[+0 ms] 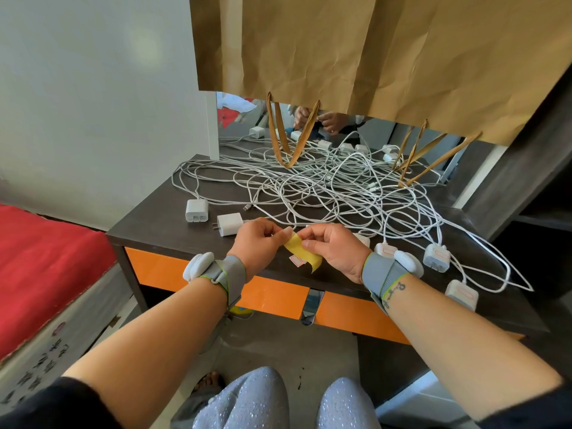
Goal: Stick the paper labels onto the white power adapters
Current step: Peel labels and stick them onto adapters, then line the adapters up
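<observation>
Both hands meet over the near edge of a dark brown wooden desk (161,224) with glossy orange drawer fronts (272,297). The left hand (258,243) and the right hand (332,247) each pinch the top end of a curled yellow strip of label backing paper (305,250) between thumb and fingertips; the strip hangs down toward the desk edge between the two wrists. A small white paper label with a red border (297,260) shows at the strip's lower left; whether it sits on the strip or on the desk is unclear.

Two plain white square power adapters lie just left of the left hand: one with its prongs toward the near side (197,210), another beside it (230,224). To the right of the right hand, three more white adapters carry red-bordered labels: one close to the wrist (385,250), one farther right (436,257), one nearest the desk's front edge (461,294). A large tangle of white charging cables (325,184) covers the far part of the desk. Both wrists wear grey straps with white pods (198,267).
</observation>
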Demonstrator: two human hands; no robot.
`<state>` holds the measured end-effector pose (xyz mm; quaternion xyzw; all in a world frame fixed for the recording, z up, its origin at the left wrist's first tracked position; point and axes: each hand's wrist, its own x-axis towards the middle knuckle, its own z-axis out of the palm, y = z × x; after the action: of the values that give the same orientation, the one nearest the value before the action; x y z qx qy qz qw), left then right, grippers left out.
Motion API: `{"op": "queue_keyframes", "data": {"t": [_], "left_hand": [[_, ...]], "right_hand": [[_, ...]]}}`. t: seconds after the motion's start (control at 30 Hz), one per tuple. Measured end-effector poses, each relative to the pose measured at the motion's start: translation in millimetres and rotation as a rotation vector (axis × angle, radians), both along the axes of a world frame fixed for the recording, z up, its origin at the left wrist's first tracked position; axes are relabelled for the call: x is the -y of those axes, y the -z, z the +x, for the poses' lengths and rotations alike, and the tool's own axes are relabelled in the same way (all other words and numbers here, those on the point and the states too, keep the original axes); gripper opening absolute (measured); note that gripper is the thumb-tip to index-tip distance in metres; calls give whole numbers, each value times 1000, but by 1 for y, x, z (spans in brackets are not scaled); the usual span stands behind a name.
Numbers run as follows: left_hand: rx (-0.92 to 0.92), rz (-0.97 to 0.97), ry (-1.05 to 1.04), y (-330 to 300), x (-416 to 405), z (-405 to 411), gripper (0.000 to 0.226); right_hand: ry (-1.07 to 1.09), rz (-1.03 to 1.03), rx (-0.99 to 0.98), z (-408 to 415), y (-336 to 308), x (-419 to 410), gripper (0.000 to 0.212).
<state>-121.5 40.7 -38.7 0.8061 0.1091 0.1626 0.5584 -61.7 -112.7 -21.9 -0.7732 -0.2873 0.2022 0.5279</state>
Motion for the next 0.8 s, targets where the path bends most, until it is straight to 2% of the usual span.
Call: {"op": "queue_keyframes", "data": {"t": [0.3,0.43,0.5,0.6,0.7,0.8], "left_hand": [[-2,81,-12,6,-8,2,23],[-24,24,-88,2,-30,8,23],[-16,65,-111,-2,-45,12,24],[-25,128,-70,-7,-60,18,24],[-45,182,-4,-8,-67,25,23],[-22,288,56,-7,-68,31,15]], "right_hand": [[7,-26,-29,3,1,0,24],[147,-96,-9,10,6,1,18],[244,-154,29,14,13,4,11],[321,-175,36,17,26,10,11],[352,-156,73,17,34,13,24],[355,-187,98,17,39,14,19]]}}
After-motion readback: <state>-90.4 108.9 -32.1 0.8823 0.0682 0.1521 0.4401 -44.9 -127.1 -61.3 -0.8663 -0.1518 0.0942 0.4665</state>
